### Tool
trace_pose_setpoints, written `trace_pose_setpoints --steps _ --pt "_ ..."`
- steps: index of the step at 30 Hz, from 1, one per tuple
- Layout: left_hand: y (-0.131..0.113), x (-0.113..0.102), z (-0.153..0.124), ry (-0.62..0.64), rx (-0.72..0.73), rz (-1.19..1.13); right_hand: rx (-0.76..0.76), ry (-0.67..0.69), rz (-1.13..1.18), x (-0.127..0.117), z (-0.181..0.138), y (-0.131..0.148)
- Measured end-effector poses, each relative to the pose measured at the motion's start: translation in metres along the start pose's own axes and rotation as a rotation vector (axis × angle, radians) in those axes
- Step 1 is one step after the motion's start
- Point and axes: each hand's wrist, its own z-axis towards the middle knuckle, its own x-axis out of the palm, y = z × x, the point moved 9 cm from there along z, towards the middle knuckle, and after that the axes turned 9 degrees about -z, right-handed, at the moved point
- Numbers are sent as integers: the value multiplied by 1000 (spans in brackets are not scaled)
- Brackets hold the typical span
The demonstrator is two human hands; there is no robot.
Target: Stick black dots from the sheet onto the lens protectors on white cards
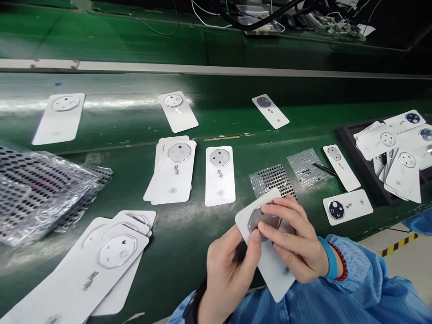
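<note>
A white rounded panel (275, 279) with a shiny octagonal plate (255, 219) is held tilted above the front of the bench. My left hand (227, 267) pinches its left edge, thumb on the front by the octagon. Across the right side lies my right hand (303, 245), its fingers curled over the panel and fingertips pressed on the octagon. Whether a small part sits under those fingertips I cannot tell. Just behind the panel is a clear sheet of black dots (275, 177). Another sheet (305, 166), with few dots left on it, has a black pen-like tool (324, 169) resting across its edge.
Similar panels lie on the green bench (182, 252): a front-left stack (111, 265), a middle stack (173, 175), and several single ones, including one panel (220, 180). Bagged dotted sheets (43, 193) lie left. A black tray (364, 180) at right holds a heap of panels (403, 173).
</note>
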Motion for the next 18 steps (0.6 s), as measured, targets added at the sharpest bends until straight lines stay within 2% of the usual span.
trace_pose_setpoints --steps 2,4,6,8,11,13,15,18 --pt "-2 -1 0 -29 23 30 21 -26 52 0 -1 -1" --pt "-2 -2 -1 -50 36 70 91 -111 103 -5 0 -6" --pt "-3 -2 -2 -61 53 105 233 -222 173 -13 -1 -19" --pt "-5 -2 -3 -70 74 119 379 -269 319 -13 -1 -31" --pt "-7 -2 -3 -69 81 130 503 -184 666 3 3 -38" --pt "-7 -2 -2 -66 79 139 559 -145 800 11 3 -38" --pt "-6 -2 -2 -73 81 145 593 -151 800 13 1 -38" --pt "-6 -3 -3 -80 84 117 566 -172 738 10 0 -35"
